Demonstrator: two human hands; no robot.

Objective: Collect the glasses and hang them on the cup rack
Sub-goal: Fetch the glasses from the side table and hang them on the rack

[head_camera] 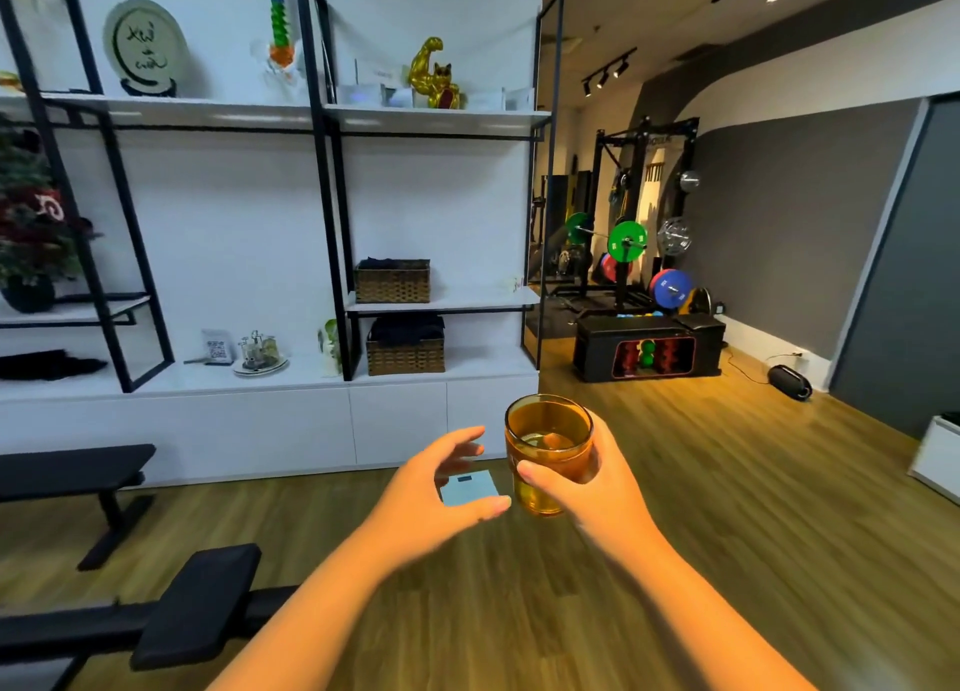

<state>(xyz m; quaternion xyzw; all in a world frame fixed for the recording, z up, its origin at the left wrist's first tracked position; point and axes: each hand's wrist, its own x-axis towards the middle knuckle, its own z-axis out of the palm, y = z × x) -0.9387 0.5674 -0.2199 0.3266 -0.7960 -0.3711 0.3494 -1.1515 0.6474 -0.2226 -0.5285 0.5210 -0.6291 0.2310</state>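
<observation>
Amber glass (548, 456): upright, mouth up, carried in the air in front of the person over the wooden floor (701, 508) — held level, likely because upright is the steadiest way to walk with it. Whether any liquid sits in it cannot be told; the tint hides that.

Right hand (587, 482): wraps the glass from the right side, thumb across the near wall and fingers round the far one. It is a full-barrel grip, suited to carrying rather than to hooking the glass onto a peg.

Left hand (447, 487): holds nothing; its fingers are spread and gently curved, palm turned toward the glass, just beside it but not touching. My guess is that it stands ready to steady the glass or take it over.

Cup rack (258, 350): on the low white shelf (208, 376), well apart from the hands, stands a small stand on a saucer with what look like clear glasses — probably the rack, but too small and soft to be sure, and its pegs cannot be made out.

Scale (470, 487): a pale square pad on the floor, partly covered by the left fingers.

Benches (202, 602): dark padded benches at the left, cut off by the frame edge.

Other glasses: none plainly visible elsewhere in the room.
</observation>
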